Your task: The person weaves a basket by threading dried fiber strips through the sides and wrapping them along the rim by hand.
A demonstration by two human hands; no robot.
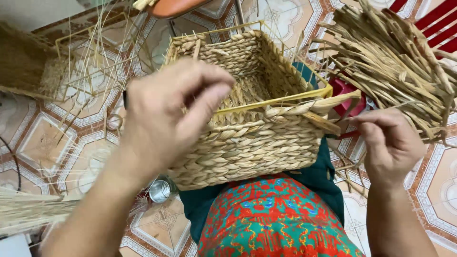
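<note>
A square woven straw basket (247,143) with a yellow wire frame rests on my lap, its opening facing away from me. My left hand (166,114) grips the basket's near left rim, fingers curled over the edge. My right hand (390,143) pinches the loose end of a braided straw strand (309,108) that runs along the basket's top right rim. Flat dried straw strips stick out past my right fingers.
A big bundle of dried straw strips (395,62) lies at the upper right, over a red plastic chair (438,24). Loose straw (28,209) and a bare yellow wire frame (90,52) sit at the left on the patterned tile floor. A small metal can (160,190) stands below the basket.
</note>
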